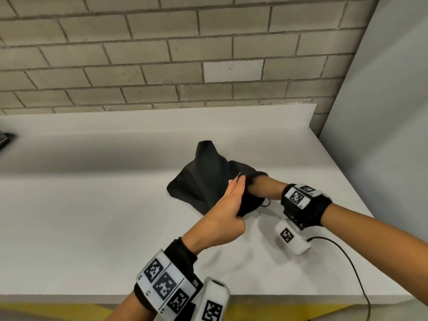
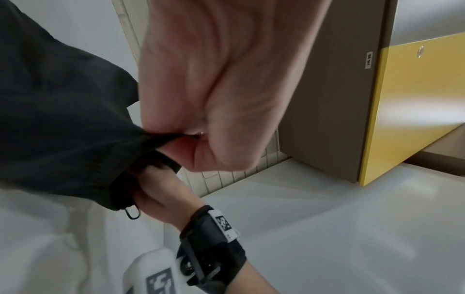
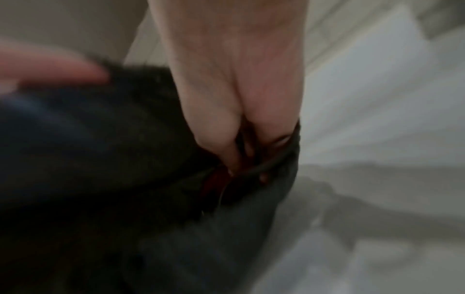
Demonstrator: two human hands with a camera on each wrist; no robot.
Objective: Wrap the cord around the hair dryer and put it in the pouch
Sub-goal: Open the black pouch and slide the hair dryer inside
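Note:
A black drawstring pouch (image 1: 203, 181) lies bulging on the white counter (image 1: 92, 205), its mouth facing me. My left hand (image 1: 238, 198) pinches the near rim of the mouth between thumb and fingers, shown close up in the left wrist view (image 2: 181, 137). The fingers of my right hand (image 1: 261, 188) are pushed inside the mouth, with only the back of the hand outside. In the blurred right wrist view the fingertips (image 3: 231, 169) sit just inside the dark rim, beside something reddish. The pouch fabric hides the hair dryer and its cord.
A brick wall (image 1: 162, 54) backs the counter and a grey panel (image 1: 382, 112) closes its right end. A thin black cable (image 1: 347, 258) runs from my right wrist unit over the front edge. A dark object (image 1: 4, 140) sits at the far left.

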